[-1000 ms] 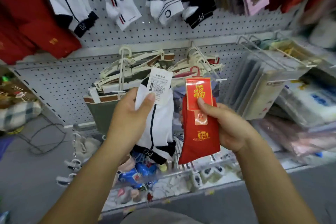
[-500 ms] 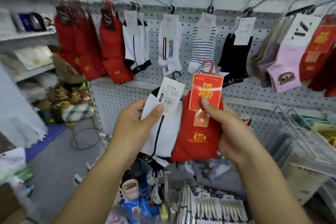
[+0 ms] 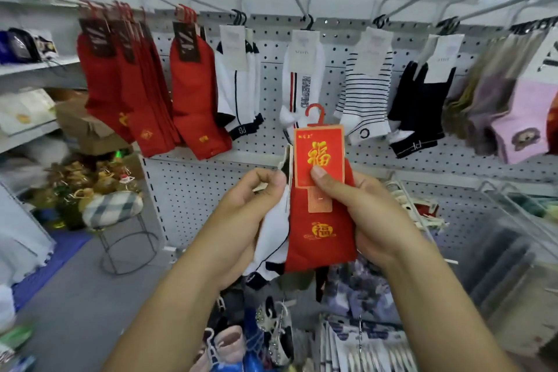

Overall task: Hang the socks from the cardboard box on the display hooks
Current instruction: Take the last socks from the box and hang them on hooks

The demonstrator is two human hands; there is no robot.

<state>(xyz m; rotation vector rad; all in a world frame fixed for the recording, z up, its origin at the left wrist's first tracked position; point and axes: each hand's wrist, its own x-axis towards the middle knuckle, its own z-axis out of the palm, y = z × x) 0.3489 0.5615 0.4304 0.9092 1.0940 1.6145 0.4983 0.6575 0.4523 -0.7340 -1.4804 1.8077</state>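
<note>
Red socks [image 3: 320, 229] at frame centre, upright, gold emblem on the fabric, red card [image 3: 319, 155] with a gold character on top, red plastic hook [image 3: 315, 114] above the card. Clasped by the right hand [image 3: 368, 220]: thumb pressed on the card's lower edge, fingers wrapped behind the sock. Just left and partly behind, touching, white socks [image 3: 273, 238] with a dark stripe and dark cuff at the bottom, pinched near the top by the left hand [image 3: 250, 208], fingers curled over the edge. Both pairs held up in front of the pegboard [image 3: 187, 190], below the hanging row.

Across the upper half, display hooks [image 3: 305, 6] jutting from the board, loaded. From left to right: thick bunches of red socks [image 3: 126, 93], white pairs with dark trim [image 3: 238, 87], a white pair with a vertical stripe [image 3: 302, 81], striped pair [image 3: 367, 90], black pair [image 3: 419, 106], then grey and pink pairs [image 3: 519, 121] at the right edge.

Left edge: shelves with packaged goods, a cardboard box [image 3: 87, 124] at middle left, a wire stool [image 3: 120, 226] with a checked cushion below it. Lower centre, blurred small goods; lower right, clear packets on racks.
</note>
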